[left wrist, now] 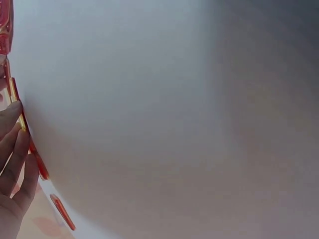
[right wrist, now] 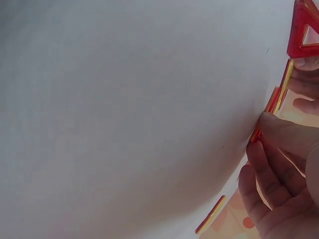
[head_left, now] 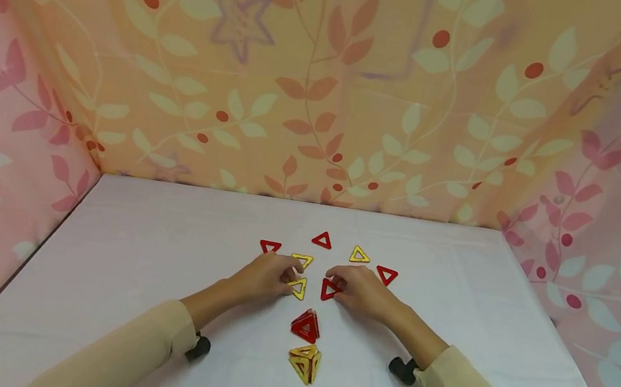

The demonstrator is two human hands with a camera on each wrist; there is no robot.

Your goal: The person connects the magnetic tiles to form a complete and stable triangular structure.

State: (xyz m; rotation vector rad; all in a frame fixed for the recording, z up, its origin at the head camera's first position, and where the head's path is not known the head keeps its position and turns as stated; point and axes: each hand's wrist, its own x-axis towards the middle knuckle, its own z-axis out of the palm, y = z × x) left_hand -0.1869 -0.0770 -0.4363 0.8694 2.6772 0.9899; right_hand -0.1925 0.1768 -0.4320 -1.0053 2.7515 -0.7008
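Near the table's middle, my left hand (head_left: 266,276) pinches a yellow triangular tile (head_left: 304,289) with an open centre, between thumb and fingers. Facing it, my right hand (head_left: 365,291) pinches a matching red triangular tile (head_left: 324,288); a narrow gap parts the two tiles. Another yellow tile (head_left: 303,257) lies just beyond my left fingertips. Closer to me stand a red pyramid (head_left: 305,328) of joined triangles and, nearer still, a yellow one (head_left: 306,368). Both wrist views show the fingers (left wrist: 16,154) and thumb (right wrist: 286,133) on the tile edges, low at the white cloth.
Loose red tiles lie at the left (head_left: 270,243), at the far middle (head_left: 323,245) and right of my right hand (head_left: 388,269). A loose yellow tile (head_left: 359,260) is behind that hand. White cloth (head_left: 159,238) covers the table; patterned curtains (head_left: 310,113) enclose its back and sides.
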